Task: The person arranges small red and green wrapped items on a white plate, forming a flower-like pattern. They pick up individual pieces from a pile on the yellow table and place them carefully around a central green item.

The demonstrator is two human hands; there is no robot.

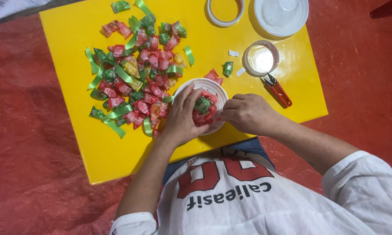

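A round white bowl [213,85] sits near the front edge of the yellow table [74,130], filled with red and green wrapped candies [203,106]. My left hand [182,117] rests over the bowl's left side, its fingers curled on the candies inside. My right hand [247,114] grips the bowl's right rim with the fingers closed. A large pile of loose wrapped candies [139,74], red, green and a few yellow, lies to the left of the bowl, mixed with green ribbon strips [116,114].
A tape roll [260,58] and red snips [277,90] lie to the right of the bowl. A white ring [224,13] and a clear round lid [281,15] sit at the far edge. Red floor covering [30,174] surrounds the table.
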